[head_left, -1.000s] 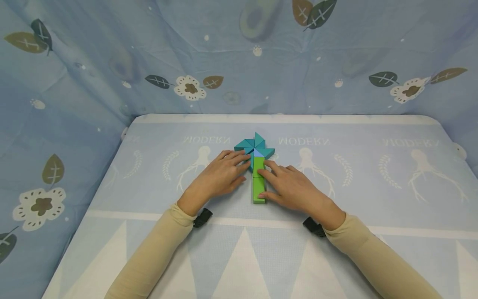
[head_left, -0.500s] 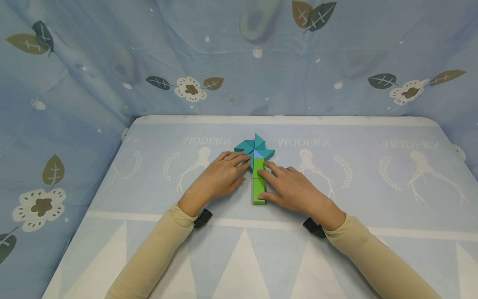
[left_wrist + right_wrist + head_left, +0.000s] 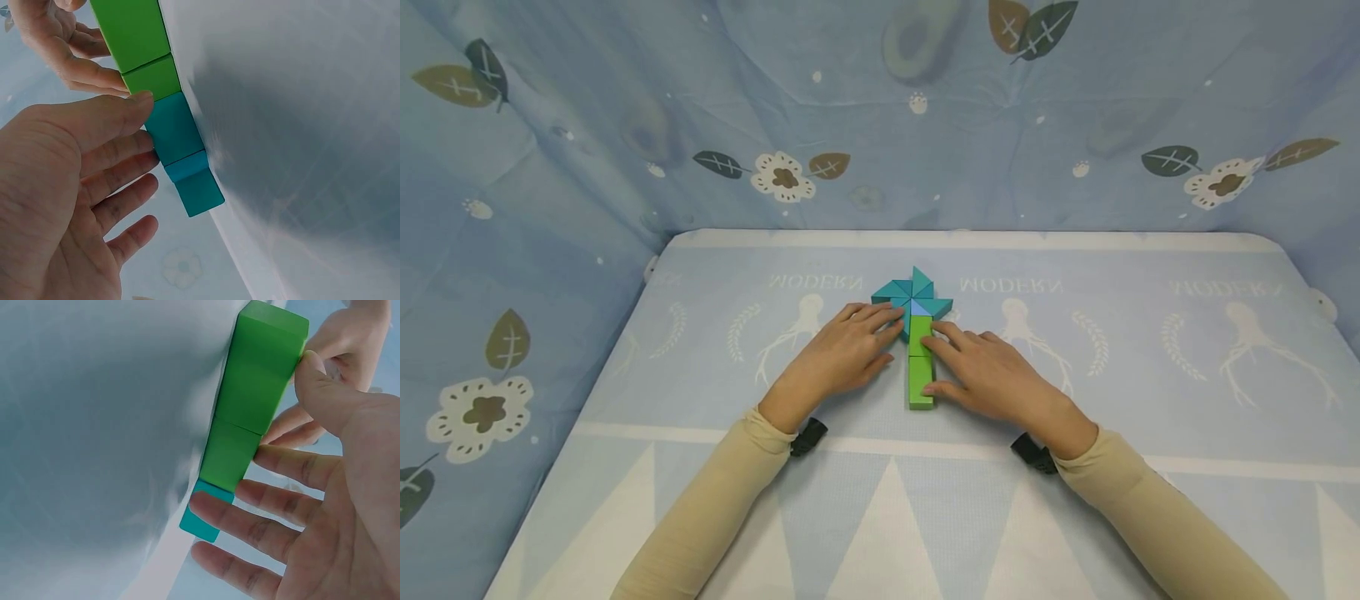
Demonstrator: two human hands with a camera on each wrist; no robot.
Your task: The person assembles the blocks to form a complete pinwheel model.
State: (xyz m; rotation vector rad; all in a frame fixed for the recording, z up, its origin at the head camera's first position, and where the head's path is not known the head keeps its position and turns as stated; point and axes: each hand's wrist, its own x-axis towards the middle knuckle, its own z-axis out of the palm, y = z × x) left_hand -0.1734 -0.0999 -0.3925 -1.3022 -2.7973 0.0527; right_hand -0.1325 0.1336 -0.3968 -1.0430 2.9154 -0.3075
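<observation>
Teal triangular blocks point(image 3: 921, 288) lie together in a pinwheel shape on the table, with a lighter blue piece point(image 3: 918, 308) by the centre. Below it, two green rectangular blocks, an upper one point(image 3: 917, 333) and a lower one point(image 3: 919, 383), form a straight stem. My left hand point(image 3: 846, 350) lies along the left side, its fingertips at the teal blocks point(image 3: 177, 128). On the other side, my right hand point(image 3: 988, 371) has its thumb and fingertips at the right edge of the green blocks. Its fingers stay extended. Part of the lower-left teal piece is hidden behind my left fingers.
The tabletop point(image 3: 1075, 525) has a pale blue patterned cover with white triangles at the front. A blue printed curtain point(image 3: 865, 117) hangs behind the far edge and along the left side. Black wrist devices point(image 3: 808, 437) sit under both wrists.
My right hand has shifted very slightly to the right, and its fingertips overlap the green blocks less. The left hand and the blocks look the same.
</observation>
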